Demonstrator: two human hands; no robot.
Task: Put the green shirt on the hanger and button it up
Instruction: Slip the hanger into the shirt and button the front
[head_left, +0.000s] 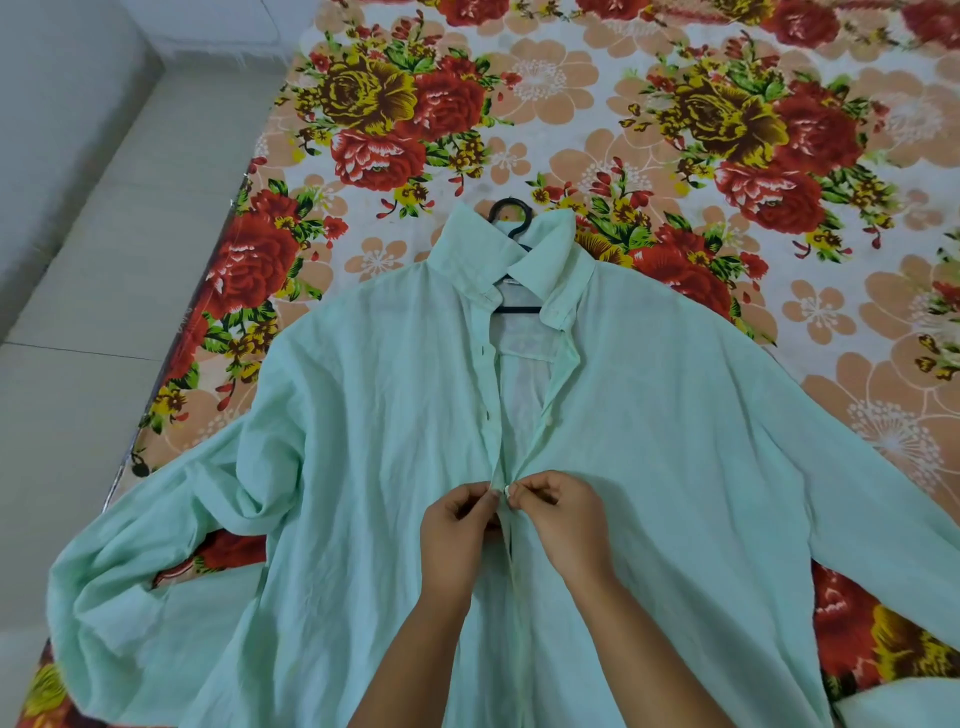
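A pale green shirt lies flat on the bed, front up, sleeves spread to both sides. A black hanger is inside it; its hook sticks out above the collar and a bar shows in the open neck. The placket gapes open from the collar down to my hands. My left hand pinches the left front edge at mid-chest. My right hand pinches the right edge, with a small white button between the fingertips of both hands. Below my hands the two front edges lie together.
A floral bedsheet with red and yellow roses covers the bed. The bed's left edge runs diagonally at the left, with pale floor tiles beyond it. The shirt's left sleeve hangs over that edge.
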